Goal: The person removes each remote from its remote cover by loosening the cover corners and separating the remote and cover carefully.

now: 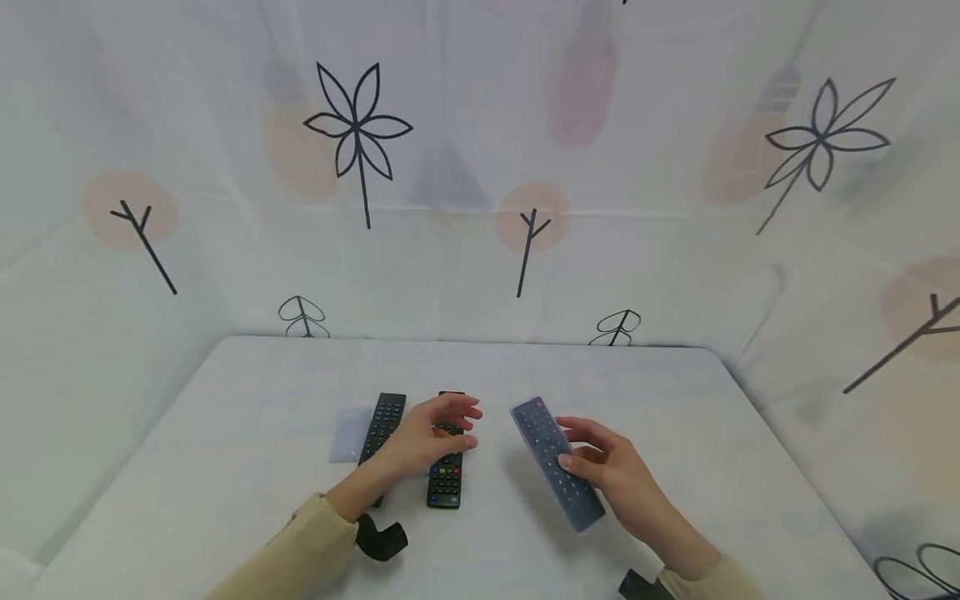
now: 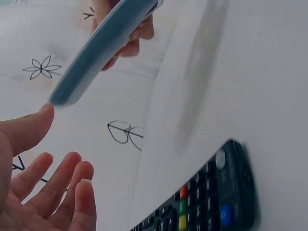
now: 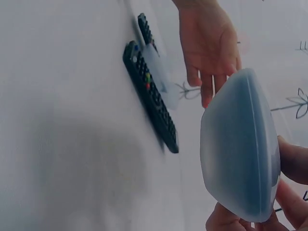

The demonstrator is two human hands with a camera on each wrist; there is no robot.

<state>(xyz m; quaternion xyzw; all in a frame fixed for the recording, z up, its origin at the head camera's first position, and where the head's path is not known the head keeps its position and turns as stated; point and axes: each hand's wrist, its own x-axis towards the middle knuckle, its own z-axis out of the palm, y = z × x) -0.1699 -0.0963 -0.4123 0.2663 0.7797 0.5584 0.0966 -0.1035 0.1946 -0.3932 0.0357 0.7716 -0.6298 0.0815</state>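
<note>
My right hand (image 1: 617, 479) holds a remote control (image 1: 555, 458) in a translucent silicone cover, thumb on the button side and fingers behind. Tilted, it is raised over the table and casts a shadow. In the right wrist view the covered remote's rounded end (image 3: 236, 149) fills the near space. My left hand (image 1: 420, 437) hovers over two black remotes, fingers apart and gripping nothing. One black remote (image 1: 446, 487) with coloured buttons lies under its fingers, partly hidden. The other black remote (image 1: 387, 414) lies further left, partly behind the hand and wrist.
A pale translucent flat piece (image 1: 347, 435), perhaps another cover, lies beside the left black remote. All of it rests on a white table (image 1: 247, 450). Patterned white cloth (image 1: 450, 275) hangs behind and at the sides. Black straps (image 1: 382, 540) show near both wrists.
</note>
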